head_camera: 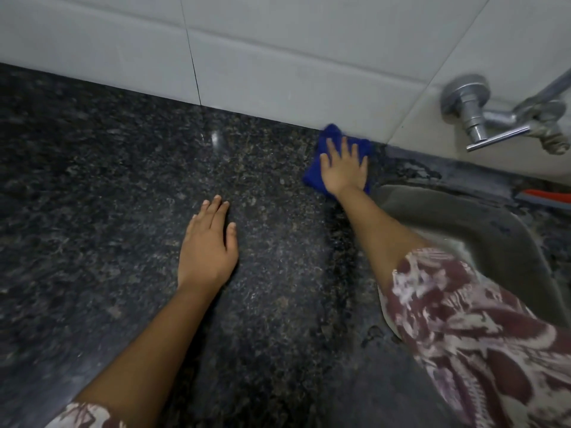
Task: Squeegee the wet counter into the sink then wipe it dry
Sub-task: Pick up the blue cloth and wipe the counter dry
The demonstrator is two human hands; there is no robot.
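The right hand (pixel 344 168) presses flat, fingers spread, on a crumpled blue cloth (pixel 318 171) at the speckled granite table's (pixel 108 180) back edge beside the sink (pixel 500 242), while the left hand (pixel 208 247) rests open and empty.

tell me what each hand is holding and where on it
The right hand presses flat on the middle of a blue cloth against the counter, fingers spread, not gripping. The left hand holds nothing; it rests flat on the counter.

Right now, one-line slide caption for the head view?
Right hand presses a blue cloth flat on the dark granite counter beside the sink; left hand rests open.
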